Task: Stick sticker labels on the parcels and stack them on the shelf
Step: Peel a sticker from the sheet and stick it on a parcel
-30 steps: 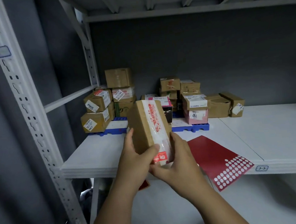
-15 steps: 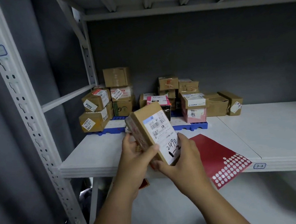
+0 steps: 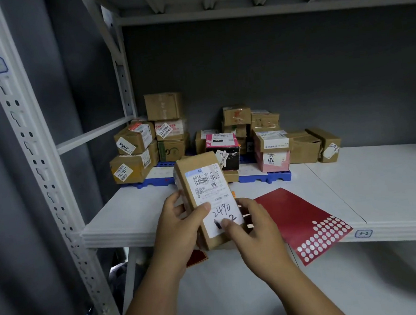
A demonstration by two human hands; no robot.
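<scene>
- A person stands at a white metal shelf [image 3: 137, 218], both bare forearms reaching forward; only arms and hands show.
- The left hand [image 3: 180, 229] has its grip closed around a small brown cardboard parcel [image 3: 195, 173], thumb lying across the front face and fingers wrapped behind the left edge.
- The parcel is held tilted, just above the front lip of the shelf, its top leaning away from the person.
- A white shipping label [image 3: 211, 196] covers most of the parcel's facing side, printed with barcodes and with "2490" handwritten near the bottom.
- The right hand [image 3: 252, 228] grips the parcel's lower right corner, thumb pressed on the bottom of the label, fingers curled against the right side.
- Just right of the hands, a red sticker sheet [image 3: 302, 222] lies flat on the shelf, its near corner overhanging the edge; rows of round white stickers fill that corner.
- At the back of the shelf, stacked cardboard parcels [image 3: 151, 141] sit on blue plastic pallets [image 3: 265, 177], several already bearing white labels.
- Among them are a pink-topped black box [image 3: 222, 151] and a pink box [image 3: 273, 160].
- A small blue-bordered tag reading "3-2" [image 3: 363, 233] is fixed to the shelf's front edge at right.
</scene>
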